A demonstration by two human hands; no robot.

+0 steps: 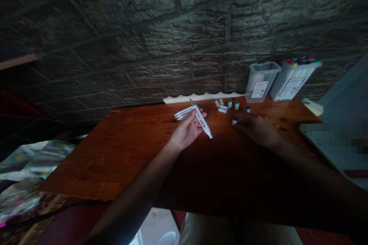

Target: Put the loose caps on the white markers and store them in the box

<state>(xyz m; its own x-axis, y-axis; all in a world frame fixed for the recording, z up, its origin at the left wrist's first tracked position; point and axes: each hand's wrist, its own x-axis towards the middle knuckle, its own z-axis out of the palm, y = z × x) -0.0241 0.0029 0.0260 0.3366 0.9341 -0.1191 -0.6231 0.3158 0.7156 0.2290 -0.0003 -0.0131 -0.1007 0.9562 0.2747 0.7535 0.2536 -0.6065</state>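
My left hand (pixel 188 130) is closed on a white marker (pixel 202 121), uncapped at both ends, with a dark tip toward me. Behind that hand several more white markers (pixel 181 113) lie side by side on the table. My right hand (pixel 258 128) pinches a white marker cap with a blue top (pixel 235 120) at the tabletop. Just beyond it stands another blue-topped cap (pixel 247 109). Two green-topped caps (pixel 237 105) are upright farther left, beside several caps (pixel 222 110) lying on their sides.
Against the stone-patterned wall (pixel 161 53) stand a clear plastic container (pixel 261 80) and a second container (pixel 291 82) full of colourful markers. A white wavy-edged strip (pixel 201 97) runs along the back of the wooden table (pixel 115 149). Plastic bags (pixel 28 160) lie at the left.
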